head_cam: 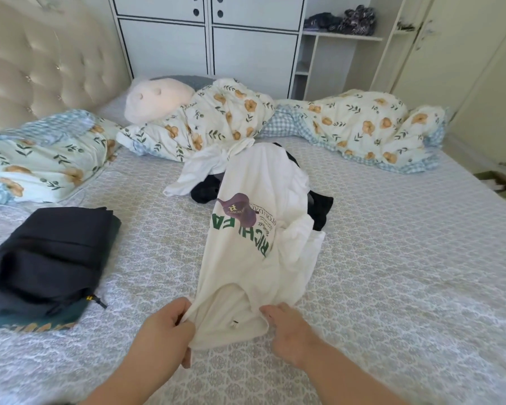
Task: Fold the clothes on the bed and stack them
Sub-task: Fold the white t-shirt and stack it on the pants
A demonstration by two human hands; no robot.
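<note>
The white T-shirt is being held at its near end, by the collar, with both hands: the left hand is pinching the fabric at 9 o'clock of the neckline, fingers curled round it, while the right hand is gripping it at 3 o'clock. The shirt's long axis is running away toward 12 o'clock, its far end draped over the unfolded pile on the bed. The folded dark stack is lying at 9 o'clock, nearer the left hand.
</note>
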